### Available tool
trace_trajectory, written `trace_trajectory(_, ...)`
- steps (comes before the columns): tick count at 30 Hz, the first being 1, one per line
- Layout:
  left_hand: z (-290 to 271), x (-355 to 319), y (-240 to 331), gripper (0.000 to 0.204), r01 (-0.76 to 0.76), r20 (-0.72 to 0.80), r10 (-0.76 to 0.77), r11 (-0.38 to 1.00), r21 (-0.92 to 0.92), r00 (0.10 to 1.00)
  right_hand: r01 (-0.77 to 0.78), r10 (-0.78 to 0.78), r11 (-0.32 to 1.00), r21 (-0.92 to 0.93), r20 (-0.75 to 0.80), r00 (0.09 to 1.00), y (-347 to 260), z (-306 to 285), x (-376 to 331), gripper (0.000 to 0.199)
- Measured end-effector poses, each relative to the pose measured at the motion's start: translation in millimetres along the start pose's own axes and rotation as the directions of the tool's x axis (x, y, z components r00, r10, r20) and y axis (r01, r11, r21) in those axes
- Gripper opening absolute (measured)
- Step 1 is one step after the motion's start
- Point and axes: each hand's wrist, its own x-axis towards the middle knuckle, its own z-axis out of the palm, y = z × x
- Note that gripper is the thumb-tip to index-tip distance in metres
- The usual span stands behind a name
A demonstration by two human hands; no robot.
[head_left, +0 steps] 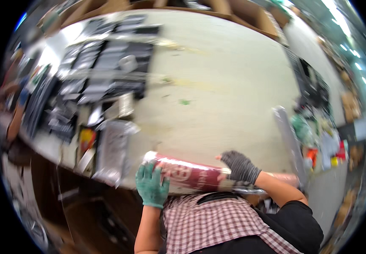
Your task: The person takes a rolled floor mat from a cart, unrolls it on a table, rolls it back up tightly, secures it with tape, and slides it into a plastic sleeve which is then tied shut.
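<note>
A dark red roll (200, 177) with pale printing and a glossy clear surface lies crosswise at the near table edge, right in front of my body. My left hand (152, 184), in a green glove, grips its left end with the fingers laid over the top. Over the right end curls my right hand (240, 167), in a grey glove with bare fingertips. The underside of the roll and part of its right end are hidden. Beyond my right wrist a pinkish tube-like piece (282, 178) lies along the edge.
Flat dark plastic packs (119, 63) cover the table's left side, with a clear-wrapped pack (112, 148) nearer. A long clear-wrapped roll (288, 139) stands right, beside a green plastic bag (303, 129). Cardboard boxes (250, 17) line the far edge. Another person's arm (17, 116) shows far left.
</note>
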Motion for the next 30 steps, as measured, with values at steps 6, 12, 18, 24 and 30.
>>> trace_trajectory(6, 66.2, 12.3, 86.6, 0.076, -0.488, 0.587, 0.499, 0.851, -0.193, 0.637, -0.465, 0.508, 0.854, -0.235, 0.178, 0.843, 32.5, 20.1, -177.5, 0.104)
trace_trajectory(12, 81.6, 26.3, 123.4, 0.095, -0.533, 0.671, 0.512, 0.822, -0.201, 0.536, -0.385, 0.385, 0.923, 0.013, -0.051, 0.921, 49.0, 20.4, -208.8, 0.085)
trace_trajectory(18, 84.9, 28.1, 126.0, 0.103, -0.511, 0.791, 0.36, 0.857, -0.07, 0.495, -0.12, 0.19, 0.981, 0.15, -0.68, 0.708, 150.2, 30.3, -209.6, 0.048)
trace_trajectory(24, 106.2, 34.3, 194.2, 0.074, -0.311, 0.563, 0.517, 0.85, -0.424, 0.645, -0.917, 0.89, 0.387, 0.099, -0.3, 0.344, 264.8, -31.8, -233.0, 0.098)
trace_trajectory(30, 72.2, 120.5, 266.2, 0.097, -0.446, -0.221, 0.387, 0.774, -0.449, 0.895, -0.315, 0.28, 0.944, 0.098, -0.743, 0.608, 158.9, -140.4, -172.8, 0.078)
